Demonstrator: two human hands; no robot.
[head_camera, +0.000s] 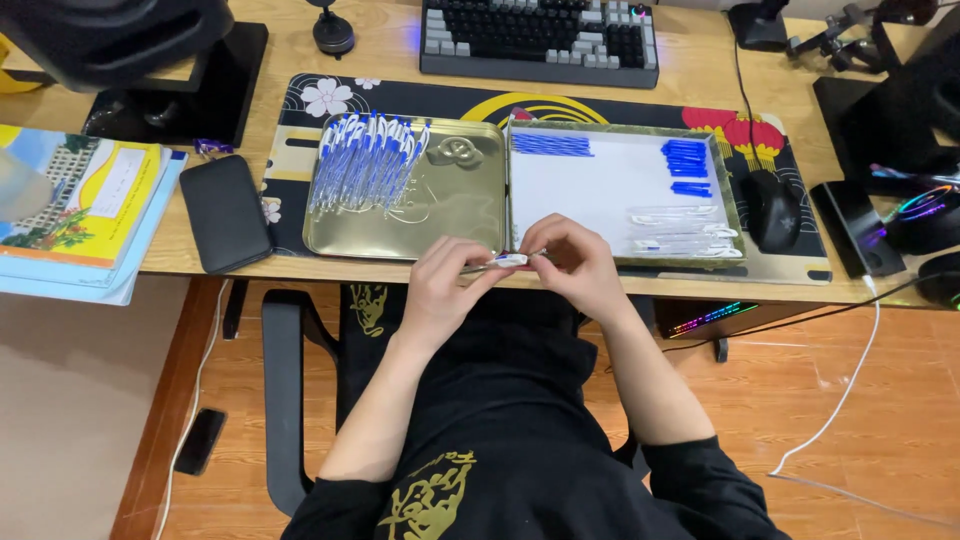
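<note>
Pen (508, 260), frame centre, is pinched between left hand (447, 280) and right hand (578, 262). Gold tin (460, 200) is filled with assembled pens (365, 160) upper left; lid (610, 185) is stocked with blue caps (686, 160), clear barrels (685, 232).

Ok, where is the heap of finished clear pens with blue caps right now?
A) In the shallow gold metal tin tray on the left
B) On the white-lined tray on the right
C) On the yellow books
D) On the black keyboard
A: the heap of clear pens with blue caps lies in the upper left of the gold metal tin tray, while both hands work on a single pen at the desk's front edge.
</note>
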